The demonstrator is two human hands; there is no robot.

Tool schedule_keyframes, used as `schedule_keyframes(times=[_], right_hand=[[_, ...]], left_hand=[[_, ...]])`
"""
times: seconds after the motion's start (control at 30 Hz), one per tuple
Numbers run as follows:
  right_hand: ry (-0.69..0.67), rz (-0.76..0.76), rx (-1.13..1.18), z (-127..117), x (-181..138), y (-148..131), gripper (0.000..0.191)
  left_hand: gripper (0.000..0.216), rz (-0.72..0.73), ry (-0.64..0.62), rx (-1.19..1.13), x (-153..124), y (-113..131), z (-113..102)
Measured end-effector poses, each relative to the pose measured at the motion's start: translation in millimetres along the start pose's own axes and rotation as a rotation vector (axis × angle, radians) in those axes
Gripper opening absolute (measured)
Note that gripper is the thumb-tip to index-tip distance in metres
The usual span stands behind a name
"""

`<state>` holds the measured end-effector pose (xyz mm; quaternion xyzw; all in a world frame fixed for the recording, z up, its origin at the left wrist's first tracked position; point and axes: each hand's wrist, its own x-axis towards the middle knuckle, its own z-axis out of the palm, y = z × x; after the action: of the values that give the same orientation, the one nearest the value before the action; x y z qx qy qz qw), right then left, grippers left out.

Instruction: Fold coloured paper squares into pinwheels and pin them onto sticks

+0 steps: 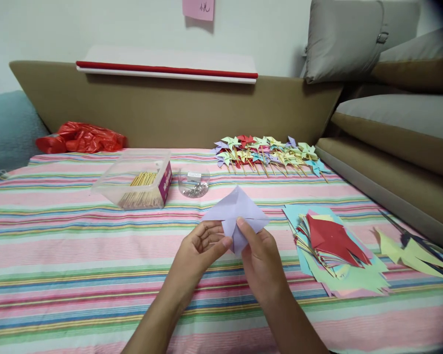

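Note:
A lilac square of paper with slits cut in from its corners is held up in front of me, one point upward. My left hand pinches a lower-left flap of it between thumb and curled fingers. My right hand grips the lower right part, its thumb pressed near the middle and its fingers behind the sheet. One flap seems folded in towards the centre. Beyond the paper stands a round see-through dish of small shiny metal pieces.
A plastic box of wooden sticks stands left of the dish. Finished paper pinwheels lie at the back right. Right of my hands are stacked cut papers and scissors. Cushions border the striped cloth.

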<state>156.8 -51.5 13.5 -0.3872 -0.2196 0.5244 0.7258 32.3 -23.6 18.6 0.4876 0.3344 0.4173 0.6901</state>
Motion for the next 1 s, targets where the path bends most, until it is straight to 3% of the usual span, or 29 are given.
schedule_keyframes(times=[0.23, 0.53, 0.63, 0.73, 0.83, 0.9, 1.0], right_hand=[[0.04, -0.019, 0.001, 10, -7, 11, 0.029], [0.015, 0.008, -0.05, 11, -11, 16, 0.03], [-0.002, -0.045, -0.147, 7, -9, 13, 0.03], [0.057, -0.307, -0.376, -1, -8, 7, 0.025], [0.068, -0.758, -0.78, -12, -6, 0, 0.022], [-0.066, -0.982, -1.066, -17, -4, -4, 0.029], [-0.269, -1.087, -1.285, -23, -3, -8, 0.032]], left_hand=[[0.018, 0.073, 0.143, -0.039, 0, -11, 9], [0.023, 0.095, 0.276, -0.037, -2, -11, 10], [0.025, 0.073, 0.318, -0.08, -1, -8, 9], [0.024, 0.047, 0.374, -0.171, 0, -4, 6], [0.026, 0.028, 0.422, -0.22, 3, -2, 2], [0.027, 0.032, 0.432, -0.22, 4, -2, -1], [0.027, 0.033, 0.427, -0.209, 4, -3, -3]])
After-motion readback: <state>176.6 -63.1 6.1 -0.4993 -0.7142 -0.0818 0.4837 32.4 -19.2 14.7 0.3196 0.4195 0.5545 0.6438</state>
